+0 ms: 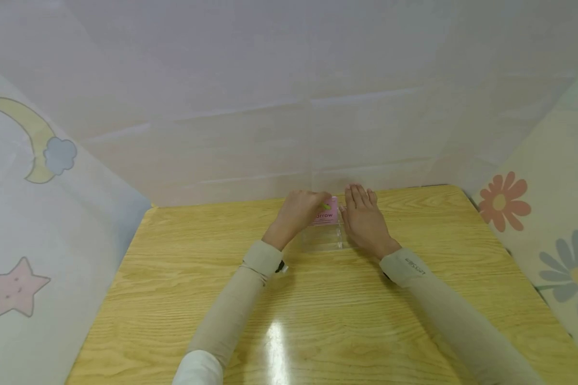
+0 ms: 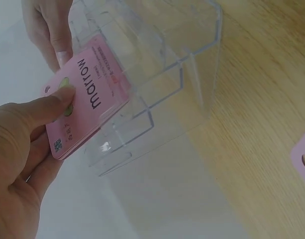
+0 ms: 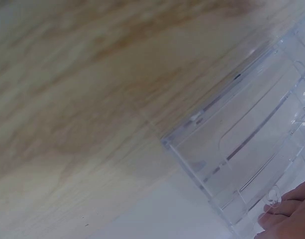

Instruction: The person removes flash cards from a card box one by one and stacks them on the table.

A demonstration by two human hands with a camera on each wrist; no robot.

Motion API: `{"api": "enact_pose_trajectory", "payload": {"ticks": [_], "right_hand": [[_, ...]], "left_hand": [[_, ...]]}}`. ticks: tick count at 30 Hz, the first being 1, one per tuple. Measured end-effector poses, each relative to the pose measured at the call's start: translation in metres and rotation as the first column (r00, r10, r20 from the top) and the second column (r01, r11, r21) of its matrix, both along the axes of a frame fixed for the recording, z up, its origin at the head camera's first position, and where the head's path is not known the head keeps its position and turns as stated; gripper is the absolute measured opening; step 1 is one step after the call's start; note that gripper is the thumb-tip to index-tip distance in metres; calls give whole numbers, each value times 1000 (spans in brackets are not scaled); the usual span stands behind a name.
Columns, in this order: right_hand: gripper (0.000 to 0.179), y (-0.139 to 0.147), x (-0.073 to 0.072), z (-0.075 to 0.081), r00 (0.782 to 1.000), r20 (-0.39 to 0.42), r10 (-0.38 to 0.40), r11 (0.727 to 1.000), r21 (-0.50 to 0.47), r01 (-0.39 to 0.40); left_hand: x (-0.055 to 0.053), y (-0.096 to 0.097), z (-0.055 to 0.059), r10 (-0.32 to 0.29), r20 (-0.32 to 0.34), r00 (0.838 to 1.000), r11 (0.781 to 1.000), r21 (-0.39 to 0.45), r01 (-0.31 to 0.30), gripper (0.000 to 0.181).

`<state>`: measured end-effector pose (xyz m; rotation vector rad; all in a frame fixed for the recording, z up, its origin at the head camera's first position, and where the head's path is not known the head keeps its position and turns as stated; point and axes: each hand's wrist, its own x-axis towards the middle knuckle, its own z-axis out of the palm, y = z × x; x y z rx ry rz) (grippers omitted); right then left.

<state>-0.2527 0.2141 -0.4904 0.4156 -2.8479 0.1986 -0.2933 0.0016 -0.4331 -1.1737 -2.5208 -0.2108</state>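
Observation:
My left hand pinches a small stack of pink cards between thumb and fingers. The top card, printed "marrow" with a green picture, shows plainly in the left wrist view. The stack's far edge is at a tier of a clear plastic stepped stand; whether it rests in a slot I cannot tell. On the stand's right side in the head view, my right hand lies with its fingers straight. In the left wrist view, that hand's fingertips are close to the cards' upper edge; contact is unclear.
The stand is on a wood-grain table near its back edge, before a pale wall. Part of another pink card with a hole appears at the left wrist view's right edge. Side panels carry printed flowers, a moon and a star.

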Motion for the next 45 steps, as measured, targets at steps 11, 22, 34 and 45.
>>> {"api": "enact_pose_trajectory", "payload": {"ticks": [11,22,34,45], "right_hand": [[64,0,0,0,1000,5,-6,1000,-3,6],[63,-1,1,-1,1000,-31,-4,1000,8,4],[65,1,-3,-4,1000,-17,8,1000,-7,-8],[64,2,-3,-6,999,-41,9,1000,-2,-9]], "left_hand": [[-3,2,10,-17,103,995,1000,24,14,28],[-7,6,23,13,264,964,1000,-12,-10,27],[-12,6,34,-12,381,925,1000,18,6,23],[-14,2,42,-42,454,890,999,18,38,25]]}}
